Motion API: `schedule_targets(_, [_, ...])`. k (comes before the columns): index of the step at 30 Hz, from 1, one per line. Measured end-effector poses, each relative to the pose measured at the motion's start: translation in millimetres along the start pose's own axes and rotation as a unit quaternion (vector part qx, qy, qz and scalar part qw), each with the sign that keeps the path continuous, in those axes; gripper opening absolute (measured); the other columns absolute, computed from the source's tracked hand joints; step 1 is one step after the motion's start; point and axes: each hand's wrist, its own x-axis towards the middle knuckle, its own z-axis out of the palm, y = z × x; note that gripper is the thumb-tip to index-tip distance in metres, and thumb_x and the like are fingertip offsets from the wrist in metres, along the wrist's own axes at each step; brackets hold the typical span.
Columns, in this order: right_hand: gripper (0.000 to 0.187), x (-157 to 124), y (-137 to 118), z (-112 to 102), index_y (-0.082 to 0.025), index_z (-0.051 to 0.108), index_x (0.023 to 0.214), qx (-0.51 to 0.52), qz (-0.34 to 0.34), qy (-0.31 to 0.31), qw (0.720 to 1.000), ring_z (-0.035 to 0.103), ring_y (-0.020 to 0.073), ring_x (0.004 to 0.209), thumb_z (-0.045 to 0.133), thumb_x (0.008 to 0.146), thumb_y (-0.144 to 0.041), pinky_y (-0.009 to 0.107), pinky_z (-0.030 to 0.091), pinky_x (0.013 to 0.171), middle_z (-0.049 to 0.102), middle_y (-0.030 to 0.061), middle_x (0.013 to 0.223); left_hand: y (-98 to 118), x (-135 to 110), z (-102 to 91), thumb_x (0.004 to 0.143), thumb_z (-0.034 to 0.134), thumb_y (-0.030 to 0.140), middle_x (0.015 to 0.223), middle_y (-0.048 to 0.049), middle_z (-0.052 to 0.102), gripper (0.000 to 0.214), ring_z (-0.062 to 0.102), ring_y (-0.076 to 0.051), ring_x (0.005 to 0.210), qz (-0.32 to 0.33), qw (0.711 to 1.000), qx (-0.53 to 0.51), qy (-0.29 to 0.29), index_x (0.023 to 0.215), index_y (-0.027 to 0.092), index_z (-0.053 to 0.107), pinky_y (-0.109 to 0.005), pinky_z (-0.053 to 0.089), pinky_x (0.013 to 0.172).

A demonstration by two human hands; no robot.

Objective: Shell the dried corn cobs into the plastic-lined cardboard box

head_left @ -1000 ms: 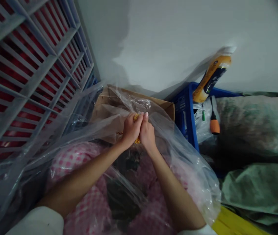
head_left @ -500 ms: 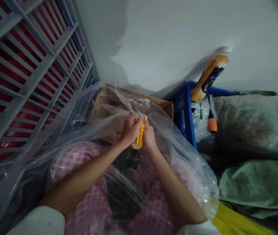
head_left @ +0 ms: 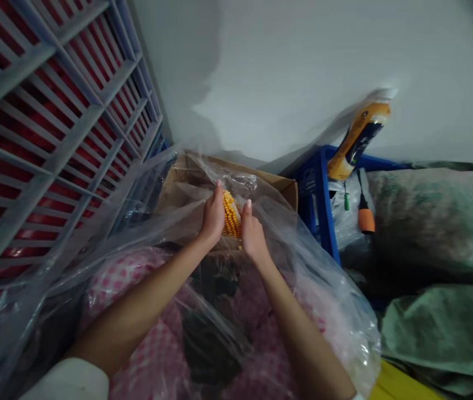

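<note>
A yellow corn cob is held between my two hands, tilted, over the cardboard box. My left hand is closed on the cob's left side, its thumb raised beside the kernels. On the other side, my right hand grips the cob, with its thumb pointing up. A pale strip without kernels shows along the cob's upper right. Under and around the hands, clear plastic sheeting lines the box and spreads towards me. The fingers behind the cob are hidden.
On the left stands a tall slatted crate with red contents. To the right are a blue crate, a yellow and dark packet, an orange-handled tool and a green cloth. Pink checked fabric lies below, under plastic.
My hands have moved slightly apart, and both thumbs have lifted off the cob's top. The cob has turned in my grip and shows a pale bare strip. The view has shifted slightly.
</note>
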Motion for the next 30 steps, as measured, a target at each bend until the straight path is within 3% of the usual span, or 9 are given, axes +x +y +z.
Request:
schedule_targets(8, [0.066,-10,-12,5,-0.017,0.067,0.091,-0.139,-0.014,-0.02,0.99,0.066,0.0262,0.083,0.018,0.103,-0.058,0.029,0.041,0.071,0.07,0.0146,0.092,-3,-10,2.4,0.098,0.049,0.042,0.063,0.0016,0.051,0.041,0.047,-0.012,0.061,0.061,0.997,0.034,0.01,0.063,0.02,0.05,-0.025,0.038,0.061])
schedule_targets(13, [0.059,-7,-11,6,-0.017,0.066,0.093,-0.179,-0.009,0.03,0.983,0.064,0.0245,0.073,0.023,0.104,-0.056,0.029,0.04,0.068,0.069,0.0135,0.083,-7,-5,1.1,0.097,0.054,0.037,0.06,0.0029,0.046,0.042,0.043,-0.011,0.059,0.112,0.992,0.063,0.008,0.06,0.02,0.044,-0.025,0.033,0.06])
schedule_targets(15, [0.067,-1,-8,4,-0.018,0.066,0.083,-0.119,-0.005,0.025,0.993,0.063,0.0236,0.072,0.02,0.102,-0.062,0.028,0.04,0.067,0.069,0.0122,0.08,-4,-4,1.5,0.091,0.062,0.041,0.059,0.0038,0.045,0.041,0.043,-0.011,0.057,0.082,0.996,0.038,-0.009,0.061,0.02,0.045,-0.024,0.032,0.057])
schedule_targets(18, [0.078,8,-1,-2,-0.017,0.064,0.073,-0.002,0.026,-0.028,0.999,0.062,0.021,0.068,0.014,0.097,-0.072,0.027,0.04,0.062,0.068,0.0099,0.075,4,-3,3.0,0.086,0.067,0.044,0.059,0.0043,0.048,0.037,0.046,-0.011,0.053,-0.033,0.997,-0.023,-0.063,0.066,0.02,0.048,-0.024,0.036,0.055])
schedule_targets(21, [0.086,11,2,-7,-0.017,0.065,0.07,0.036,0.057,-0.062,0.996,0.062,0.0198,0.067,0.007,0.095,-0.074,0.027,0.043,0.064,0.066,0.009,0.07,10,-1,3.5,0.085,0.067,0.047,0.062,0.0029,0.055,0.033,0.051,-0.011,0.051,-0.094,0.992,-0.05,-0.074,0.073,0.02,0.052,-0.024,0.04,0.055])
schedule_targets(26, [0.079,-1,-6,-3,-0.019,0.071,0.08,-0.081,0.02,-0.032,0.996,0.065,0.0265,0.08,0.013,0.098,-0.07,0.034,0.046,0.075,0.068,0.0123,0.078,0,2,0.6,0.083,0.068,0.054,0.062,0.0049,0.048,0.042,0.049,-0.01,0.056,-0.009,1.0,-0.008,0.009,0.07,0.02,0.047,-0.023,0.037,0.056])
schedule_targets(30, [0.072,-6,-7,10,-0.019,0.066,0.072,-0.1,0.009,-0.011,0.995,0.065,0.0272,0.076,0.017,0.1,-0.065,0.033,0.046,0.073,0.066,0.013,0.073,-11,2,-1.0,0.087,0.063,0.053,0.062,0.0046,0.046,0.043,0.045,-0.01,0.059,0.061,0.997,0.034,0.016,0.066,0.02,0.045,-0.024,0.035,0.059])
